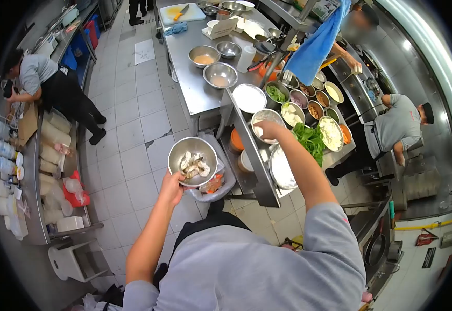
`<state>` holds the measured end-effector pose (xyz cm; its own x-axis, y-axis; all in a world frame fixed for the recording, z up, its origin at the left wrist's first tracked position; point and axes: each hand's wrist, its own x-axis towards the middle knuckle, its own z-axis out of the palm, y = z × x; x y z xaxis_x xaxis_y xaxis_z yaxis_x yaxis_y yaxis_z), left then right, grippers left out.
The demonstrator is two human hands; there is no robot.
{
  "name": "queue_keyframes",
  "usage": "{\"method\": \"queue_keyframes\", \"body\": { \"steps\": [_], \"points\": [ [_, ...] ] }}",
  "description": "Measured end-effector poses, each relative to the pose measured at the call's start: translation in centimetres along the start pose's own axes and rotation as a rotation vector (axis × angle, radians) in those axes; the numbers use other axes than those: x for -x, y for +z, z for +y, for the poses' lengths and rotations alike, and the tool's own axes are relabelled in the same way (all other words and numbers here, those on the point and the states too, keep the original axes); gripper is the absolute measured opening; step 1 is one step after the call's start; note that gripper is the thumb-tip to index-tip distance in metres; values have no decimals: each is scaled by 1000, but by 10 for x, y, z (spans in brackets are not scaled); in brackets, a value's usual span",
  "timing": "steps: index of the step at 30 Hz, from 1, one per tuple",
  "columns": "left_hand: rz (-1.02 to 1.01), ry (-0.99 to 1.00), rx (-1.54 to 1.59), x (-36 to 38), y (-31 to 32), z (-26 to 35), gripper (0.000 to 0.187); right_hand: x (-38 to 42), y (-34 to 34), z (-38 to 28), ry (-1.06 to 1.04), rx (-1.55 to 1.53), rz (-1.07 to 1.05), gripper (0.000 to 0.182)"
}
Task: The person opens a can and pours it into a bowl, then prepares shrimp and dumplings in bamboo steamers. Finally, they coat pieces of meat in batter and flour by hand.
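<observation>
My left hand (172,187) grips the rim of a steel mixing bowl (208,150), thumb at the edge, holding it out over the floor side of the counter. Several raw shrimp (194,166) lie in the bottom of this bowl. My right hand (269,130) reaches down into a round metal container (267,112) of white contents, its fingers curled and partly hidden inside; I cannot tell what they hold. Just right of that hand lie leafy greens (310,142). Nearer to me stands another round container with a white surface (283,170).
Tubs of chopped ingredients (331,133) fill the counter to the right. A lined bin (225,189) sits below the bowl. Steel bowls (220,75) stand on the table ahead. One person (55,85) bends at the left shelves; another (399,124) works at right.
</observation>
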<state>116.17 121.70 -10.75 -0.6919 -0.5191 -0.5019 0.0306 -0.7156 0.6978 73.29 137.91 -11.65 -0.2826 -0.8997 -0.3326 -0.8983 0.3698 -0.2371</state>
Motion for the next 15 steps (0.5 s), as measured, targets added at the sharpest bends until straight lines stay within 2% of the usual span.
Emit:
{"method": "queue_keyframes", "body": {
  "steps": [1, 2, 4, 7, 10, 11, 14, 15],
  "points": [
    [22, -6, -17, -4, 2, 0, 62, -7, 1, 0, 37, -79, -75, 58],
    [45, -19, -34, -7, 5, 0, 61, -7, -5, -8, -37, -9, -107, 60],
    [46, -44, -53, -15, 11, 1, 59, -14, 19, 10, -73, 28, -45, 50],
    [29, -61, -59, -26, 23, 7, 57, -30, 16, 29, -17, 115, -591, 40],
    [30, -57, -81, -42, 24, 8, 56, -28, 9, 42, 67, 198, -377, 38],
    [25, -70, -91, -48, 21, 7, 56, -17, 2, 34, 185, 177, -437, 59],
    [-9, -63, -113, -59, 19, 9, 56, -10, 37, 19, 289, 167, -421, 80],
    [-2, -66, -97, -63, 21, 11, 56, -13, 42, 14, 338, 134, -413, 99]
  ]
}}
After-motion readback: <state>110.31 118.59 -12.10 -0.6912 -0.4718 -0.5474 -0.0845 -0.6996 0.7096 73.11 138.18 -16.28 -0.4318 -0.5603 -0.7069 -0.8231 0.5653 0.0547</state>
